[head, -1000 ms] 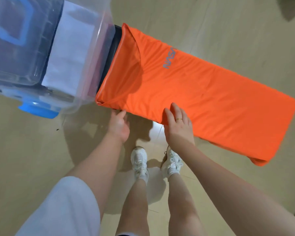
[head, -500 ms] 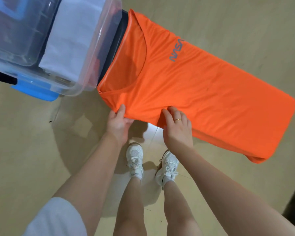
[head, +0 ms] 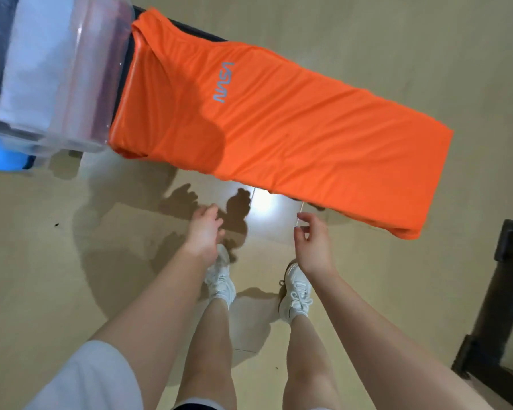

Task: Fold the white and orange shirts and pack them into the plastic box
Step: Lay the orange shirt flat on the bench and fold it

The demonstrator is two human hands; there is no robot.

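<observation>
Floor: pale, glossy, with shadows and a bright reflection just below the near edge of the shirt.

Orange shirt: folded lengthwise into a long strip, draped over a narrow dark tabletop visible only at the far edge; collar end touching the plastic box, hem end hanging off toward the right; grey lettering facing up.

Plastic box: clear-walled, at upper left, just beside the collar end of the orange shirt; blue latch at its near corner.

White shirt: folded, lying inside the plastic box.

Dark furniture: standing at the right edge, well apart from the shirt.

White sneakers: planted on the floor below the hands.

Left hand: below the shirt's near edge, apart from the cloth; grip loosely spread, holding nothing.

Right hand: likewise apart from the cloth; grip relaxed, fingers lightly curled, holding nothing; ring faintly visible on one finger.
</observation>
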